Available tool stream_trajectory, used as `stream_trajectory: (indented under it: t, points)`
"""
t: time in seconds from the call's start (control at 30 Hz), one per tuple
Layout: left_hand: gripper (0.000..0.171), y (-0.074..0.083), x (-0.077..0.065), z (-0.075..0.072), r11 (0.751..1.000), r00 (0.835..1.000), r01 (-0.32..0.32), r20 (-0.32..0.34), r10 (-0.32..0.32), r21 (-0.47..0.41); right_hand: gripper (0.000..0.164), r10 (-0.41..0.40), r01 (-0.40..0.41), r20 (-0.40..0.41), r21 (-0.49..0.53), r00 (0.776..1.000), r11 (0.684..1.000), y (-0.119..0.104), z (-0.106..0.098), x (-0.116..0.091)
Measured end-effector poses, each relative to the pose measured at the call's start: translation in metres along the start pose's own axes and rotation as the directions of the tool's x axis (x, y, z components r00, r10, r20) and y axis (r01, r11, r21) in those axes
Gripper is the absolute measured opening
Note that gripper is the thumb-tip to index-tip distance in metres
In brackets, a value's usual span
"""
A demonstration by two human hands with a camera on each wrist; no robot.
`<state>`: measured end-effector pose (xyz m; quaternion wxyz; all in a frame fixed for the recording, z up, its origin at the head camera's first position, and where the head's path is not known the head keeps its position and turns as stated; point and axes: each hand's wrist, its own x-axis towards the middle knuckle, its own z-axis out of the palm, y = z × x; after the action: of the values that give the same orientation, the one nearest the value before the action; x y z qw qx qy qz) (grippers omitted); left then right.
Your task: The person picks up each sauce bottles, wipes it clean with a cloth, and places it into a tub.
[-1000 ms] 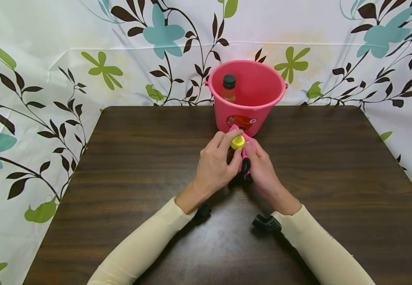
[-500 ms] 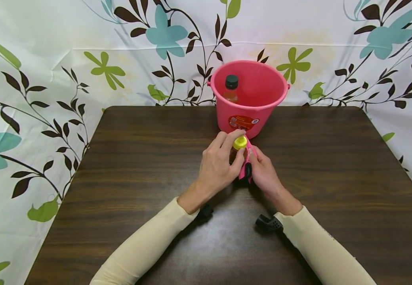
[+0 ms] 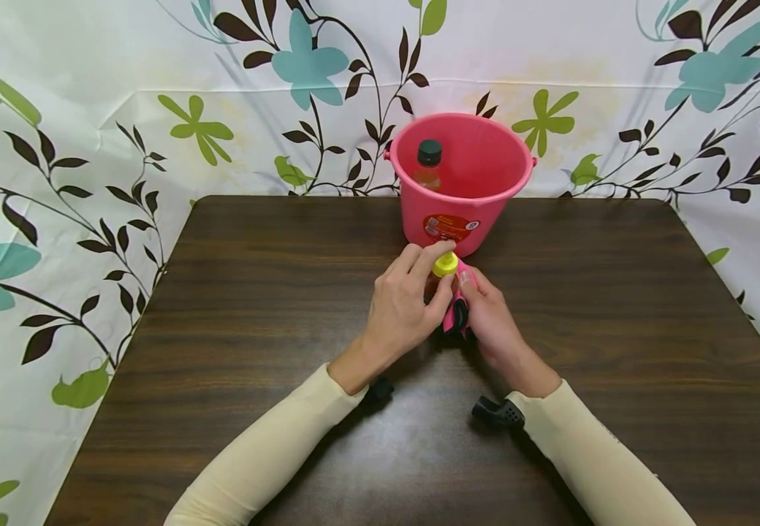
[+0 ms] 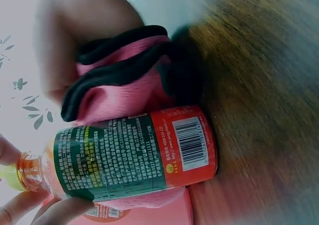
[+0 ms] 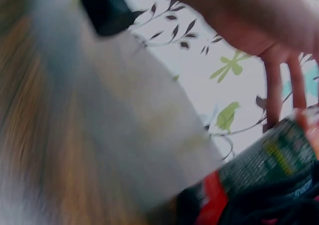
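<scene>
My left hand (image 3: pixel 401 296) pinches the neck of a small drink bottle (image 4: pixel 112 158) just under its yellow cap (image 3: pixel 445 264). A green and red label with a barcode wraps the bottle, which stands upright close over the table. A pink cloth (image 4: pixel 117 93) with black edging is bunched in my right hand (image 3: pixel 493 321), thumb on top, and lies against the bottle's side. More of that pink cloth shows behind the bottle in the left wrist view. In the right wrist view, the bottle's label and the cloth's black edging fill the lower right corner.
Just behind the hands stands a pink bucket (image 3: pixel 413 219) with a red sticker. Inside it, toward the left, is another bottle with a dark green cap (image 3: pixel 429 152). A patterned curtain (image 3: pixel 222 58) hangs behind the dark wooden table (image 3: pixel 275 270).
The right hand and the cloth have shifted slightly along the bottle, and the cloth's folds lie differently. The left hand keeps its hold at the neck. The whole head view has drifted a little.
</scene>
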<state>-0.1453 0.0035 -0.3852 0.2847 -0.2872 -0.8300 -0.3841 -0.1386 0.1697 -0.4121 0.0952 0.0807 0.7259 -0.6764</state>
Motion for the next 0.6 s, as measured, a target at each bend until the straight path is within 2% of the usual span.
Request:
stream_trajectory:
  t: [0.27, 0.6]
  points:
    - [0.045, -0.002, -0.002, -0.001, 1.000, 1.000, 0.015, 0.019, -0.015, -0.026, 0.045, -0.007, 0.001, 0.038, 0.166, 0.999, 0.986, -0.024, 0.003, -0.014]
    - [0.045, -0.001, -0.002, -0.001, 1.000, 1.000, 0.013, 0.019, -0.013, -0.028, 0.044, -0.110, 0.097, 0.044, 0.225, 0.993, 0.969, -0.053, 0.006, -0.033]
